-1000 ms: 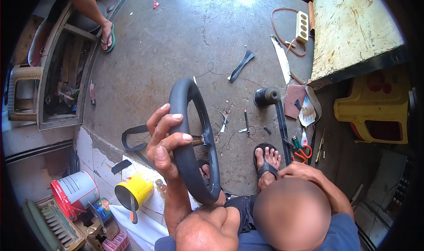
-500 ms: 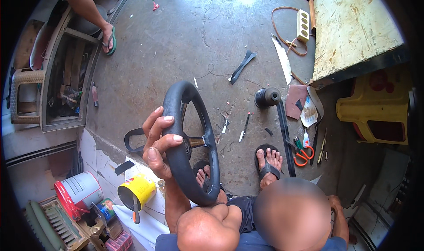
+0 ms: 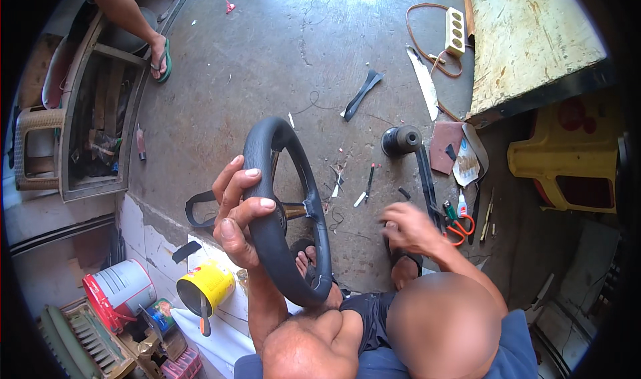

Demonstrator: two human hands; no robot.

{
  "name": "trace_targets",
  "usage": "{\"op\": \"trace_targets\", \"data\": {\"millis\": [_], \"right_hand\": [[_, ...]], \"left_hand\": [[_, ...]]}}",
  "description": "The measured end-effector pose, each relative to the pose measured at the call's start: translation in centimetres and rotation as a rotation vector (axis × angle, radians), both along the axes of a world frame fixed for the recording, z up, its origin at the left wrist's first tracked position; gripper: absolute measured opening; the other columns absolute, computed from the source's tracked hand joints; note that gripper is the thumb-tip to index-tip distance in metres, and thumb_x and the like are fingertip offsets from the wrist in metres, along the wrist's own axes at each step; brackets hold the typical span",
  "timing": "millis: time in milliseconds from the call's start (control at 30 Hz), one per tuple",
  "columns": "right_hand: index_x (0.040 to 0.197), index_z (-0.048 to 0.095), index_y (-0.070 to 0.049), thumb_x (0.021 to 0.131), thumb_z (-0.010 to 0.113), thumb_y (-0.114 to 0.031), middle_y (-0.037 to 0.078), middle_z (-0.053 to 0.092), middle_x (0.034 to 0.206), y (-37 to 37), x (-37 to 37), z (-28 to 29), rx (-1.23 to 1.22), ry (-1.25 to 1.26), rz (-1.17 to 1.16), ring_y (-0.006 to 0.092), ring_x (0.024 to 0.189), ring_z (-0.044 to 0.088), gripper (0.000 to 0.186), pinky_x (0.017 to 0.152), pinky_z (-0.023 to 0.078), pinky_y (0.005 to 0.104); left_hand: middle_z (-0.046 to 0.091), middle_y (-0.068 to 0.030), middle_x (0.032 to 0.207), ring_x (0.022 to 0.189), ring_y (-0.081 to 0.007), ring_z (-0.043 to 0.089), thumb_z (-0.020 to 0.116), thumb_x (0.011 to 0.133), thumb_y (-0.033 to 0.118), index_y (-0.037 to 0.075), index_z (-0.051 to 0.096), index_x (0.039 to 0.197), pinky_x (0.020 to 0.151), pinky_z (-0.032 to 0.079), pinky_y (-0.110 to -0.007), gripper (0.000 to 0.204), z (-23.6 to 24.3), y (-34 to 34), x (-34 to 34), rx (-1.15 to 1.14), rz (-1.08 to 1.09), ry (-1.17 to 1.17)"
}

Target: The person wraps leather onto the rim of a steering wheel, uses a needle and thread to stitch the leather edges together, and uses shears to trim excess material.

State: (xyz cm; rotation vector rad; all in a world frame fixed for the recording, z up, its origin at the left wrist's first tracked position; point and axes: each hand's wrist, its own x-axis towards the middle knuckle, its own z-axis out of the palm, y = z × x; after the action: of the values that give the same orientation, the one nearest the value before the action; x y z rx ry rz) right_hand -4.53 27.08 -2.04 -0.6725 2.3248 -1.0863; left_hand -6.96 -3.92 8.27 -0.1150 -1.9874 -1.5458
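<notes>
The steering wheel (image 3: 275,253) is black and round, and it is up on its side in front of the person's lap, above the floor (image 3: 220,99). The left hand (image 3: 239,215) has hold of it, with bent fingertips on the left side of the rim. The right hand (image 3: 408,229) is curled in the air, apart from the wheel. I can't tell if it pinches anything.

The wheel could twist or drop, because only one hand is on it. The right arm could knock the orange scissors (image 3: 462,232), since they lie so near it, toward the floor's right edge. A bump from the left arm could tip the yellow tin (image 3: 217,282) by the edge of the white tiles (image 3: 139,232).

The left palm is partly hidden. A round blur covers some of the person, and I can't see if the wheel's bottom rests on a leg. At the floor's top left corner, somebody else's leg (image 3: 127,9) is cut off.
</notes>
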Motion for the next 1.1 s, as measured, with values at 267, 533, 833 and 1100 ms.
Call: {"op": "trace_targets", "data": {"millis": [267,533,833,1100], "right_hand": [[0.108,0.065,0.002,0.093,0.067,-0.027,0.026,0.072,0.101,-9.3,2.9,-6.9,-0.002,-0.480,-0.007,0.0461,0.101,0.068,0.033,0.089,0.053,0.0508],[0.109,0.072,-0.009,0.102,0.060,-0.031,0.022,0.069,0.084,2.4,4.9,-1.4,0.034,-0.345,0.398,0.0410,0.081,0.068,0.026,0.078,0.053,0.0458],[0.103,0.077,-0.004,0.095,0.069,-0.025,0.014,0.074,0.090,18.9,8.7,4.6,0.478,-0.785,-0.102,0.0241,0.079,0.073,0.024,0.077,0.056,0.0364],[0.118,0.072,-0.005,0.090,0.071,-0.018,0.019,0.071,0.111,30.9,18.4,6.1,0.783,-1.066,-0.486,0.0323,0.098,0.070,0.031,0.090,0.053,0.0403]], "left_hand": [[0.069,-0.0121,0.118,0.134,-0.0363,0.050,0.020,0.107,0.040,0.015,0.074,0.087,0.115,0.038,-0.056,0.063,-0.8,-0.1,0.0,0.056,0.005,0.016],[0.062,-0.0159,0.128,0.140,-0.0388,0.043,0.016,0.104,0.040,0.012,0.068,0.094,0.095,0.059,-0.055,0.060,-1.5,-1.7,0.4,0.019,-0.081,0.041],[0.061,-0.0161,0.128,0.141,-0.0403,0.042,0.015,0.105,0.041,0.014,0.069,0.096,0.095,0.059,-0.055,0.061,-1.6,-1.4,0.2,0.071,-0.093,0.031],[0.061,-0.0162,0.128,0.141,-0.0403,0.042,0.015,0.105,0.042,0.014,0.069,0.096,0.095,0.059,-0.054,0.061,-1.4,-1.6,0.2,0.024,-0.079,0.015]]}}
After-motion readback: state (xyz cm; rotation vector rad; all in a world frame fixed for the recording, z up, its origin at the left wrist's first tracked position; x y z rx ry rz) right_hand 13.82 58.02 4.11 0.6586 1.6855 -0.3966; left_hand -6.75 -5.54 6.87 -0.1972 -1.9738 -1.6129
